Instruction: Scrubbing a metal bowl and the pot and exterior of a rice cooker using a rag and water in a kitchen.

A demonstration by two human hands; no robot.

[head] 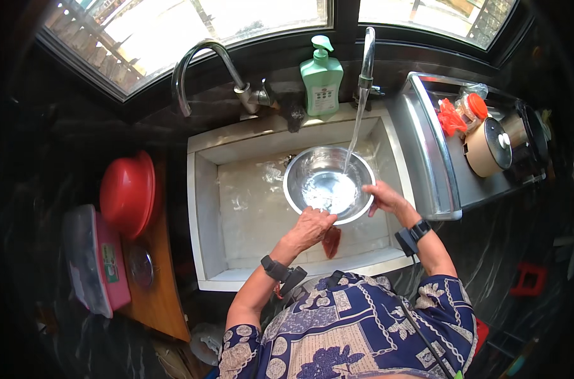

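Observation:
A stainless steel bowl [306, 163] is in the white rectangular sink [253, 222], right of its middle. Water runs into the bowl from the right faucet [366, 61], and some water lies inside. My left hand [310, 227] grips the near rim with curled fingers. At the right side of the rim is my right hand [385, 196], thumb on the edge and fingers against the outer wall. Just below my left hand shows a reddish-brown piece [332, 242]; whether it is a scouring pad or something else, I cannot tell.
A second, curved faucet [211, 45] and a green pump bottle [322, 85] stand behind the sink. To the left are a red plastic basin [128, 194] and a pink lidded box [111, 270]. On the right, a metal-framed unit [433, 142] holds a beige pot [486, 149].

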